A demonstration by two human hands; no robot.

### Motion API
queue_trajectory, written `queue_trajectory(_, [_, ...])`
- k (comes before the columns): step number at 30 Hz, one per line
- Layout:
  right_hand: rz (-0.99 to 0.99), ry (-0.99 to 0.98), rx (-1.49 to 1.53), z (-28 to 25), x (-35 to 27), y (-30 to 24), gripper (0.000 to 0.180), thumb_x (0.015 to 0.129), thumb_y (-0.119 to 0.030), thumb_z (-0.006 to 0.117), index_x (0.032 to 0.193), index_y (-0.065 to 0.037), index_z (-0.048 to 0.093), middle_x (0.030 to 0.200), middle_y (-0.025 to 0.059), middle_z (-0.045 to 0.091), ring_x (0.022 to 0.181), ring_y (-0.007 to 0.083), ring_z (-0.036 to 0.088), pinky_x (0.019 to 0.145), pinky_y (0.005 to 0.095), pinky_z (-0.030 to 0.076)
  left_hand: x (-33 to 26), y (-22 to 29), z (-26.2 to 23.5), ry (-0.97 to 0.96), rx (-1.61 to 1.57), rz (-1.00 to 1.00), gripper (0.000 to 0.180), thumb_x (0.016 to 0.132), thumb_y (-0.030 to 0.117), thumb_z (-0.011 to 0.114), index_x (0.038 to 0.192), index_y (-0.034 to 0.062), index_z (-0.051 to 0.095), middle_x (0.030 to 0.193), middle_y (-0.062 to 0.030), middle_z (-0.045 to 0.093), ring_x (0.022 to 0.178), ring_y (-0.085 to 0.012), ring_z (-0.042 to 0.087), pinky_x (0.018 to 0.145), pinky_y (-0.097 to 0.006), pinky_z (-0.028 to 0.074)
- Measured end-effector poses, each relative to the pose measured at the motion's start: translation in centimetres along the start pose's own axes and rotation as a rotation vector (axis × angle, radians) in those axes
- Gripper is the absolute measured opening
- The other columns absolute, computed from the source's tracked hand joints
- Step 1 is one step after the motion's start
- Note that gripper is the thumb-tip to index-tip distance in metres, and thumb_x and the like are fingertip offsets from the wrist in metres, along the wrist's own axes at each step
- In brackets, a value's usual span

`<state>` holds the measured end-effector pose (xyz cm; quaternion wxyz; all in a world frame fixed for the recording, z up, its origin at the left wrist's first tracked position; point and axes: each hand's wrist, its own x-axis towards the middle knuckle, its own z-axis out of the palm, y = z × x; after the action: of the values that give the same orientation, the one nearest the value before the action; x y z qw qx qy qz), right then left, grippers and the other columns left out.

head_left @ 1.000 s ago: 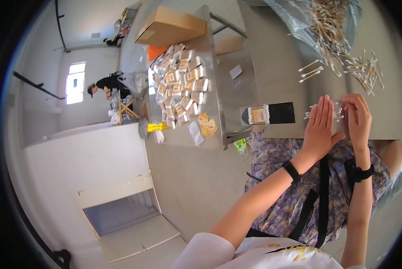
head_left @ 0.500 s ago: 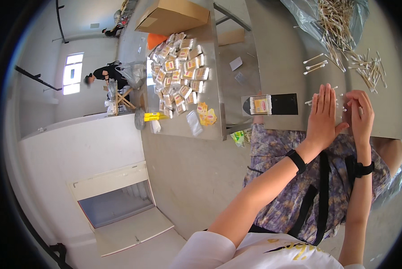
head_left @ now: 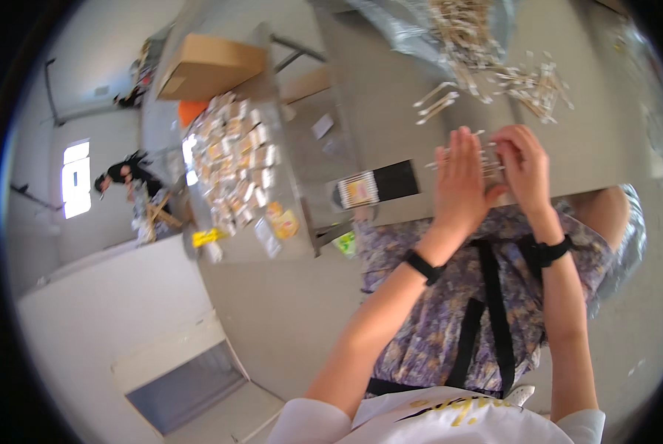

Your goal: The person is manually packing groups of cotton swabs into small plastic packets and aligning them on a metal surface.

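Note:
Several loose cotton swabs [head_left: 490, 161] lie on the grey table between my two hands. My left hand [head_left: 461, 181] is laid flat over their left side, its fingers straight and together and the thumb out. At their right ends, the bent fingers of my right hand [head_left: 525, 166] close on the swabs, with the fingertips partly hidden. A filled pack of cotton swabs [head_left: 359, 190] with a yellow label rests left of my hands, beside a black flat plate [head_left: 396, 180]. Beyond the hands are a few separate swabs [head_left: 436, 105] and a loose heap of swabs [head_left: 535, 89].
An open clear plastic bag [head_left: 405, 28] spills many swabs at the far side. On the left table, packed swab packets [head_left: 231, 159] are piled by a cardboard box [head_left: 211, 65], with yellow label cards [head_left: 283, 220] nearer. Another person [head_left: 132, 174] is in the background.
The whole view has shifted, so things appear farther left and tilted. My hands remain at the swabs, and the right fingers sit closer to the left hand.

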<state>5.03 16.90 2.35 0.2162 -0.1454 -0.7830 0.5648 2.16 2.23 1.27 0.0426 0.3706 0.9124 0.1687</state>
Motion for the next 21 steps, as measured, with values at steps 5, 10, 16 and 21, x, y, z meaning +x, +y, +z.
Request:
queue_trajectory(5, [0.058, 0.172, 0.079, -0.3, 0.2, 0.6, 0.016, 0.093, 0.003, 0.056, 0.107, -0.002, 0.064, 0.096, 0.0079, 0.061, 0.083, 0.0160, 0.061, 0.071, 0.0270, 0.049, 0.1, -0.3, -1.4, 0.161, -0.344, -0.045, 0.074, 0.100, 0.033, 0.056, 0.155, -0.0017, 0.022, 0.160, -0.0236, 0.024, 0.150, -0.0374, 0.022, 0.121, -0.054, 0.013])
queue_trajectory(10, [0.251, 0.285, 0.483, -0.6, 0.5, 0.9, 0.019, 0.102, -0.011, 0.055, 0.119, -0.001, 0.059, 0.109, 0.0061, 0.064, 0.101, 0.0116, 0.060, 0.087, 0.0257, 0.048, -0.1, -1.8, -2.6, 0.488, -0.838, -0.346, 0.057, 0.109, 0.032, 0.038, 0.153, -0.0014, 0.024, 0.159, -0.0197, 0.030, 0.147, -0.0279, 0.030, 0.121, -0.044, 0.022])
queue_trajectory(16, [0.191, 0.235, 0.350, 2.1, -0.5, 0.9, 0.034, 0.101, -0.021, 0.058, 0.130, -0.004, 0.055, 0.126, 0.0140, 0.061, 0.118, 0.0250, 0.060, 0.100, 0.0381, 0.047, -0.6, 0.5, -1.6, 0.589, -1.146, -0.516, 0.063, 0.108, 0.042, 0.031, 0.153, -0.0012, 0.019, 0.157, -0.0213, 0.030, 0.148, -0.0332, 0.025, 0.123, -0.045, 0.018])
queue_trajectory(21, [0.133, 0.066, 0.498, 3.1, -0.2, -0.2, 0.043, 0.103, -0.028, 0.054, 0.136, 0.000, 0.047, 0.139, 0.0156, 0.053, 0.130, 0.0270, 0.050, 0.110, 0.0399, 0.040, 0.3, 0.9, -1.4, 0.573, -1.200, -0.476, 0.061, 0.109, 0.040, 0.031, 0.153, 0.0000, 0.021, 0.157, -0.0181, 0.033, 0.148, -0.0328, 0.026, 0.122, -0.045, 0.019])
